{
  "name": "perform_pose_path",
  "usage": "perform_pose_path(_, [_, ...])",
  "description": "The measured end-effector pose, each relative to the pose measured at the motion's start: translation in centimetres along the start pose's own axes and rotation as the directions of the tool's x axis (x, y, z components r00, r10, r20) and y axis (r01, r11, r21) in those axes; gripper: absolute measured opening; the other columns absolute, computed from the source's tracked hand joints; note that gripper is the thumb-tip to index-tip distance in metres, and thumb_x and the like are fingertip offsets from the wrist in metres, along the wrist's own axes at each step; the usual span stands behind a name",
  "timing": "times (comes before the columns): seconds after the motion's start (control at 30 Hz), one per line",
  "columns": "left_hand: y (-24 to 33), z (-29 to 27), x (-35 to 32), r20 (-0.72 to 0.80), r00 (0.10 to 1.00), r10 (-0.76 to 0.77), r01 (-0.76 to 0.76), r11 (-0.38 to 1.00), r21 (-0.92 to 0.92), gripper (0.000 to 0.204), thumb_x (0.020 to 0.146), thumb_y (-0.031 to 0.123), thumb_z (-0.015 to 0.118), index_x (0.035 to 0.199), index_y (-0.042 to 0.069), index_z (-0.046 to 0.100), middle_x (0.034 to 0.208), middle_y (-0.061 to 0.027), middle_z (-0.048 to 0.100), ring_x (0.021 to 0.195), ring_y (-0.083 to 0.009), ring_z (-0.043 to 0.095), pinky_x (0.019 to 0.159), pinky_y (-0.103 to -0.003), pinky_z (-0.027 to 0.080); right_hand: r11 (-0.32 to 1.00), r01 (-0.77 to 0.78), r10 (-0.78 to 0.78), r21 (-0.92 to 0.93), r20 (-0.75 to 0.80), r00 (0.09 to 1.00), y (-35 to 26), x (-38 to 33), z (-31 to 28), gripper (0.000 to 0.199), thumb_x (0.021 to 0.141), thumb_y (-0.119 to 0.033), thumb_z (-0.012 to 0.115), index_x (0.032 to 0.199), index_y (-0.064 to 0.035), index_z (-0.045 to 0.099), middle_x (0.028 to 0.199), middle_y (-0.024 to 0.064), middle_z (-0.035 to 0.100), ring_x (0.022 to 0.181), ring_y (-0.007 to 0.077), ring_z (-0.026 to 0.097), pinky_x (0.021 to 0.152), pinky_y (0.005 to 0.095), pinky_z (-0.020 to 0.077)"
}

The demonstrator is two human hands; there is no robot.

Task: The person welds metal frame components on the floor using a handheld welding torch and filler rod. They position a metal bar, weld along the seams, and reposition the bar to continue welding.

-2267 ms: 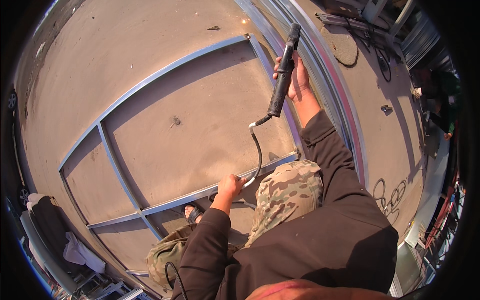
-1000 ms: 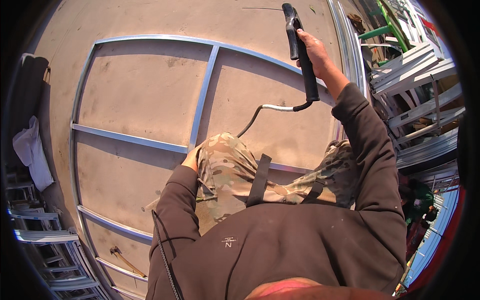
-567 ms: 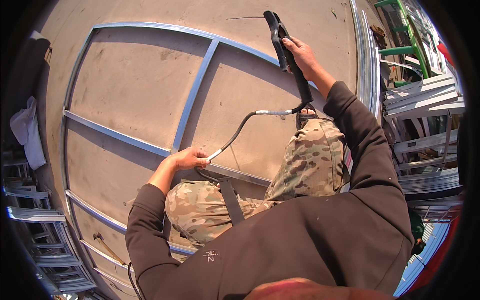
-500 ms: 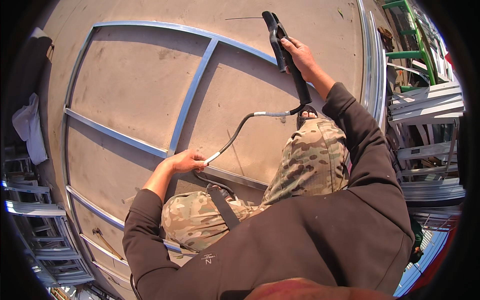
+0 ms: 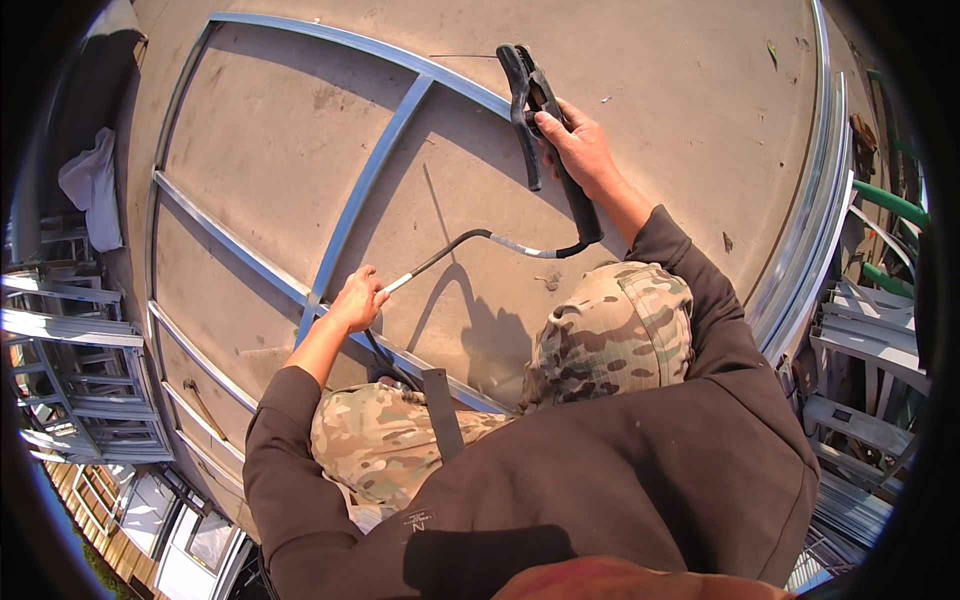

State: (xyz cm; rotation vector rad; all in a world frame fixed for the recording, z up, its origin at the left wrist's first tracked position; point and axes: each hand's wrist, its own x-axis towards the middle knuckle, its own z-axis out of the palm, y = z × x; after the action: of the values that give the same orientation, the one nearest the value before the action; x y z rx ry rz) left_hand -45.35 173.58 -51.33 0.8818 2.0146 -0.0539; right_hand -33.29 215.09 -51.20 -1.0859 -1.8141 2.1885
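Note:
My right hand (image 5: 582,155) is closed round a black welding electrode holder (image 5: 578,208), held above the concrete floor. A thin electrode rod (image 5: 462,55) sticks out leftward from its jaws. From the handle's lower end a black welding cable (image 5: 440,254) curves left, with pale taped sections on it. My left hand (image 5: 355,302) pinches this cable at a white stretch, over a joint of the metal frame. The silvery rectangular frame (image 5: 372,190), with several crossbars, lies on the floor before me. Beyond my left hand the cable drops toward my left knee.
Long metal profiles (image 5: 806,235) lie along the right side, with stacked pale metal pieces (image 5: 870,340) and green bars (image 5: 890,203) beyond. At the left are metal frames (image 5: 80,330) and a white bag (image 5: 93,190). A hammer-like tool (image 5: 200,402) lies among the frame's lower left bars.
The view has shifted and turned. In it, the electrode holder sits lower and more to the left, slightly turned, and my left hand higher. Both hands keep their holds.

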Motion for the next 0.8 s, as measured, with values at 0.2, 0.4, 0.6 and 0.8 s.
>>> perform_pose_path(0.2, [-0.5, 1.1, 1.8, -0.166, 0.974, -0.154, 0.179, 0.973, 0.146, 0.026, 0.095, 0.025, 0.061, 0.106, 0.003, 0.07, 0.158, -0.0276, 0.02, 0.147, -0.0458, 0.016, 0.119, -0.053, 0.019, 0.998, -0.006, 0.002, 0.061, 0.059, 0.998, 1.7, 1.0, -0.2, 0.036, 0.095, -0.032, 0.065, 0.121, -0.0074, 0.06, 0.076, -0.002, 0.055, 0.055, 0.0084, 0.055, 0.044, 0.0252, 0.0445])
perform_pose_path(0.4, [-0.1, 0.0, 2.3, -0.05, 0.989, -0.141, 0.148, 0.971, 0.187, 0.025, 0.094, 0.026, 0.063, 0.102, 0.005, 0.072, 0.151, -0.0229, 0.035, 0.143, -0.0412, 0.027, 0.115, -0.05, 0.027, 0.998, -0.045, 0.042, 0.033, 0.086, 0.995, 2.4, 1.2, -0.3, 0.038, 0.096, -0.033, 0.064, 0.124, -0.0083, 0.059, 0.077, -0.0022, 0.055, 0.056, 0.0078, 0.055, 0.045, 0.0249, 0.0448])
perform_pose_path(0.6, [0.4, -1.0, 3.6, 0.226, 0.971, -0.079, 0.028, 0.975, 0.221, 0.025, 0.093, 0.03, 0.063, 0.098, 0.008, 0.074, 0.116, -0.0146, 0.064, 0.119, -0.0347, 0.053, 0.096, -0.046, 0.045, 0.998, -0.039, 0.035, 0.044, 0.091, 0.995, 2.2, 1.5, -0.6, 0.037, 0.094, -0.032, 0.064, 0.124, -0.0098, 0.058, 0.078, -0.0025, 0.056, 0.056, 0.0077, 0.054, 0.045, 0.0248, 0.0437])
perform_pose_path(0.8, [0.0, -1.0, 4.8, 0.392, 0.92, -0.008, -0.056, 0.987, 0.152, 0.032, 0.095, 0.033, 0.06, 0.106, 0.006, 0.071, 0.11, -0.0174, 0.065, 0.112, -0.0367, 0.057, 0.094, -0.046, 0.046, 0.999, -0.049, 0.047, 0.023, 0.098, 0.994, 2.0, 1.5, -0.6, 0.037, 0.094, -0.031, 0.064, 0.124, -0.0095, 0.059, 0.079, -0.0023, 0.056, 0.055, 0.0077, 0.053, 0.045, 0.025, 0.0436])
